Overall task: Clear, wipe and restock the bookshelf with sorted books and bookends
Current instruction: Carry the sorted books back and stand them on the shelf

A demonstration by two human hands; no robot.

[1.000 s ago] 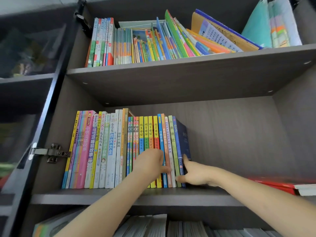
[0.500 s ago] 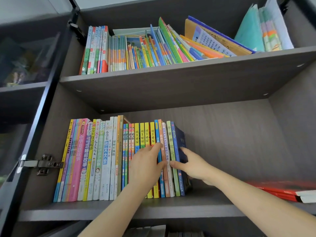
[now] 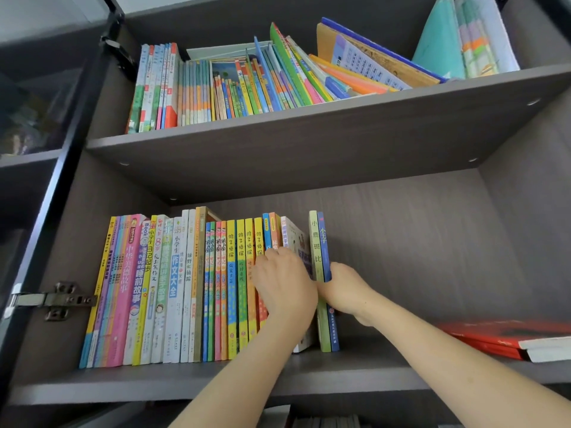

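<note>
Left hand (image 3: 284,288) fingers bent on row (image 3: 185,288) spines, grip unclear; right hand (image 3: 347,290) clasped end pair (image 3: 321,242) beside. Best: slide end pair upright, closing gap.

You have one view to work from: the wide-angle camera on your head, facing straight into the open bookcase (image 3: 417,242) at close range. It sits at a height between two boards, so you see the underside of the upper shelf board (image 3: 309,156) and the top of the lower shelf board (image 3: 123,387). Your forearms enter from the bottom edge, and your left hand (image 3: 284,285) and right hand (image 3: 346,288) land near mid-frame, at the green and blue books (image 3: 323,257). The wide lens splays the side walls outward and takes in the glass door (image 3: 31,103) and its hinge (image 3: 55,301) at the left edge.
</note>
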